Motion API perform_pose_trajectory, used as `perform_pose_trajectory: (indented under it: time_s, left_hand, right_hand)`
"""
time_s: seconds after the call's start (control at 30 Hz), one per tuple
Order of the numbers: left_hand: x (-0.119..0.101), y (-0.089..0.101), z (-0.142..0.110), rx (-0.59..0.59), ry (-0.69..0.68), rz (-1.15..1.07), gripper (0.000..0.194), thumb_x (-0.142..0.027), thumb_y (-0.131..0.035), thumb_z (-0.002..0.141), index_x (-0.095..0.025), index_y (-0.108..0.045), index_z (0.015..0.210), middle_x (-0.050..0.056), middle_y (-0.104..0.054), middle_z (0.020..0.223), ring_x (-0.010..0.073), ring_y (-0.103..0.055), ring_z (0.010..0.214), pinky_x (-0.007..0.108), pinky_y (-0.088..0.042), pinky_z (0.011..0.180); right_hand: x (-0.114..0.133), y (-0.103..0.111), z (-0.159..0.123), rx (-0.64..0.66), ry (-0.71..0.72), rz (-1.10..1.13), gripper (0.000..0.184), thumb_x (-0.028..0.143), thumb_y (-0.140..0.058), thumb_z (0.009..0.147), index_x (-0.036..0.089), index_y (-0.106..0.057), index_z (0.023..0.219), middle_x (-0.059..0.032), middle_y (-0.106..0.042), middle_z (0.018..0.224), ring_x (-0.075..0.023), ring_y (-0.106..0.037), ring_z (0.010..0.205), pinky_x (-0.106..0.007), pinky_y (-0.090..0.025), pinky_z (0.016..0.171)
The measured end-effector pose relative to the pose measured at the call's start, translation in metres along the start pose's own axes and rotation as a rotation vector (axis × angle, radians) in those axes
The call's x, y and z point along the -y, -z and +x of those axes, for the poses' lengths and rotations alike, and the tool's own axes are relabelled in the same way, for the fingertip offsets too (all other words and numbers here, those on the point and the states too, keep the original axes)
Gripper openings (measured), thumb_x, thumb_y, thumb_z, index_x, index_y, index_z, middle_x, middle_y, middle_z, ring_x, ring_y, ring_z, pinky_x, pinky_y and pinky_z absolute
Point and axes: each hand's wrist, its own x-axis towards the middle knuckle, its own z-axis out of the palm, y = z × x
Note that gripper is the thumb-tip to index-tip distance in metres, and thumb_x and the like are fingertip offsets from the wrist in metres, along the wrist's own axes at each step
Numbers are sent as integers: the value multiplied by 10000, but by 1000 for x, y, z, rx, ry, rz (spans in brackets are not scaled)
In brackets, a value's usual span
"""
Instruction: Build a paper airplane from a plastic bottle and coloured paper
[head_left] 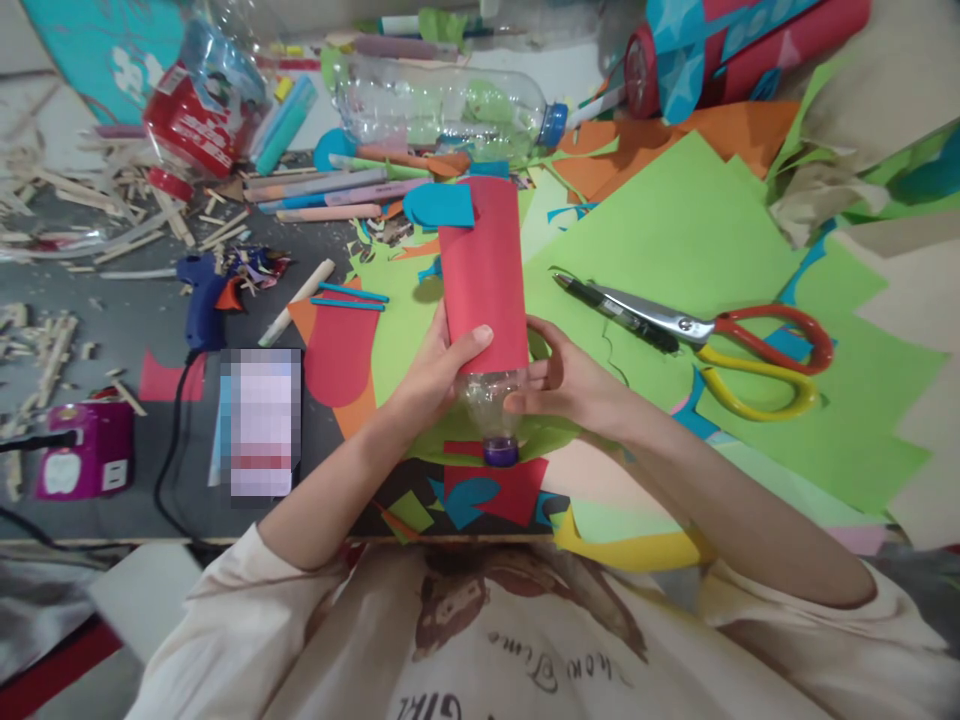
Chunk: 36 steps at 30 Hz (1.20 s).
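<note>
Fingers (474, 345) of the left hand (444, 362) and right hand (577, 385) hold one red-wrapped bottle (486, 270) over the bench (154, 315), long axis running away from the person (352, 640), one purple cap (501, 452) pointing back. Right of the bottle lie one pen (619, 313) and one pair of scissors (688, 325).

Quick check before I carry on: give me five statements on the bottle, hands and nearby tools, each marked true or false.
1. The left-hand grip is on the red paper sleeve around the clear plastic bottle. True.
2. The round purple cap points away from the person. False: it points toward the person.
3. The metal-bladed scissors with red and yellow handles lie over green paper. True.
4. The right-hand grip holds the scissors. False: it is at the bottle's cap end.
5. The blue glue gun lies left of the bottle. True.
</note>
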Motion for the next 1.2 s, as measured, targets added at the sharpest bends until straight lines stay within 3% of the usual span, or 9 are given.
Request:
perform_pose_trajectory:
  time_s: [0.17,0.47,0.57,0.63,0.73,0.8,1.0,1.2]
  left_hand:
    - [1,-2,2,-30,2,43,731,-591,-723,721,-207,-441,1275,120,-606,1306,300,-628,1200,409,-590,917]
    - [-3,-5,0,-46,12,101,836,-594,-727,715,-218,-377,1374,115,-543,1403,306,-542,1309,397,-535,1019]
    - [-4,-6,-1,-43,7,79,856,-586,-706,726,-220,-347,1412,116,-505,1454,308,-501,1350,396,-506,1060]
    - [-2,-4,1,-35,-11,62,808,-580,-648,760,-242,-345,1429,96,-470,1498,307,-469,1380,403,-486,1081]
    - [2,3,4,-25,-73,101,796,-571,-623,769,-281,-330,1451,65,-356,1590,296,-386,1443,401,-429,1133]
    - [3,7,4,-23,-130,198,827,-601,-631,780,-286,-300,1468,72,-295,1620,284,-329,1477,391,-379,1170]
    - [0,11,-1,-56,-284,428,758,-671,-605,815,-270,-374,1416,105,-336,1580,304,-273,1495,405,-343,1187]
    - [4,10,-9,-46,-233,477,810,-696,-602,804,-297,-322,1451,120,-289,1593,330,-396,1406,417,-452,1060]
  right_hand:
    - [-2,-3,-1,-34,33,26,1294,369,-943,488,188,-142,1488,0,-749,776,-221,-729,767,-387,-575,765]
    - [-6,-1,0,22,75,41,1052,345,-910,566,217,-283,1401,20,-723,770,-204,-727,736,-362,-578,728]
    - [-7,2,0,59,76,45,1013,358,-901,587,239,-292,1387,-14,-735,884,-186,-717,740,-336,-581,689]
    - [-8,3,0,57,93,44,990,361,-906,576,254,-313,1362,-56,-716,1064,-143,-691,693,-296,-570,628]
    - [-8,5,0,32,133,14,907,401,-893,592,269,-361,1315,-98,-600,1314,-74,-627,619,-263,-544,570]
    - [-8,6,-1,26,144,-27,858,435,-873,620,272,-377,1302,-104,-551,1372,-73,-614,633,-278,-550,585]
    - [-6,9,-6,13,145,-172,804,466,-849,649,265,-430,1305,-78,-623,1212,-118,-582,657,-302,-534,557]
    - [-2,20,-11,86,75,-343,800,508,-808,692,234,-442,1349,-63,-649,1015,-124,-551,607,-276,-461,493]
